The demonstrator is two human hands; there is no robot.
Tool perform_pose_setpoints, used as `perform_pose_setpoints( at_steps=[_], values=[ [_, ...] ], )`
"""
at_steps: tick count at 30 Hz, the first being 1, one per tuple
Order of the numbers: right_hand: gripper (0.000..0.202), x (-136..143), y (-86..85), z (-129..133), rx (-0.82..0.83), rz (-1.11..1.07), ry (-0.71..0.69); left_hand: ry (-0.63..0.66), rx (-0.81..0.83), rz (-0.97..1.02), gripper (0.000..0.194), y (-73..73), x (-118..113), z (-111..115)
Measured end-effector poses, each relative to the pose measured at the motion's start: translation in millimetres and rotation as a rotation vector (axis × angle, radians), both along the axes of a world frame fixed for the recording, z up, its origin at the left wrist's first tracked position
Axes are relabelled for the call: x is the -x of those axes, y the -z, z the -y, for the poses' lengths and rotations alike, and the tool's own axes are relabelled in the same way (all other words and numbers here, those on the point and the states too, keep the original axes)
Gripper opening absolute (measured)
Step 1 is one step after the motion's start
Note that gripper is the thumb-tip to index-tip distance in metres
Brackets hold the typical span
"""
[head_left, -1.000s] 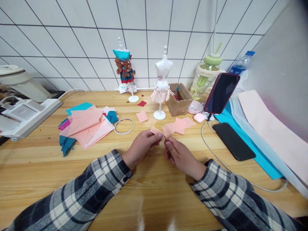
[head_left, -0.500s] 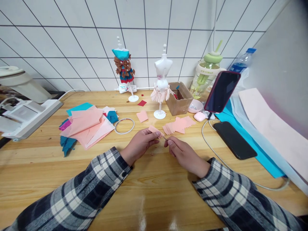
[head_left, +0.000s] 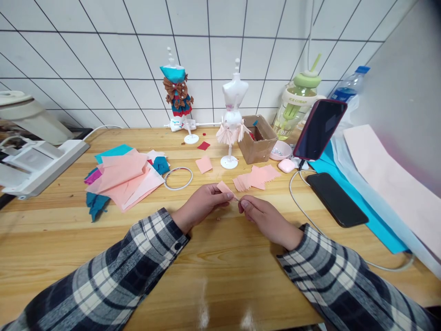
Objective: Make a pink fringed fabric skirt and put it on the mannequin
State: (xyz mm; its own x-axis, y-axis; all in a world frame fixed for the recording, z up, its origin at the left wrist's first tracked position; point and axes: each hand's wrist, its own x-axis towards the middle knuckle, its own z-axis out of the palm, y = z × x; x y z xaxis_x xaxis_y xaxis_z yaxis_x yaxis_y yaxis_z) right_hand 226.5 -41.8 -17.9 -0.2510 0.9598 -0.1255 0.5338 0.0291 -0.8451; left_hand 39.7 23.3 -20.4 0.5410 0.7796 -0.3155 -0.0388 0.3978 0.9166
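Note:
My left hand (head_left: 204,204) is closed on a small peach paper piece (head_left: 224,187), pinched between thumb and fingers. Close to its right, my right hand (head_left: 263,216) pinches a thin stick-like tool (head_left: 237,199) whose tip meets the paper's lower edge. The tool is too small to make out clearly. Just beyond the hands lie peach pieces with jagged edges (head_left: 257,178) and a single peach square (head_left: 204,164). A white mini dress form (head_left: 235,94) stands behind them, with a pleated pale-pink skirt (head_left: 230,134) around its lower part.
At the left are a pile of coloured paper (head_left: 120,177), a white ring (head_left: 178,179) and a white appliance (head_left: 44,161). Behind stand a dressed form (head_left: 177,94) and a cardboard box (head_left: 257,140). Phones (head_left: 336,200), a cable and paper sheets (head_left: 396,184) lie right.
The peach piece in my left hand has tilted and shifted slightly right. My right hand has also moved slightly right, and the view has shifted a little.

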Motion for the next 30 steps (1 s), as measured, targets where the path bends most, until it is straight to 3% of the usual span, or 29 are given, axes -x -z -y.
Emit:
perform_pose_setpoints(
  at_steps=[16, 25, 30],
  values=[
    [0.032, -3.0, -0.7, -3.7, 0.073, -0.036, -0.037, 0.054, -0.020, -0.020, 0.022, 3.7, 2.9, -2.1],
    [0.034, -2.3, -8.5, -4.5, 0.195, -0.207, -0.035, 0.056, -0.047, -0.018, 0.022, 6.4, 3.8, -2.8],
    [0.034, -0.6, -8.7, -4.6, 0.212, -0.242, -0.025, 0.006, 0.060, 0.050, 0.023, 2.7, 2.5, -3.1]
  ],
)
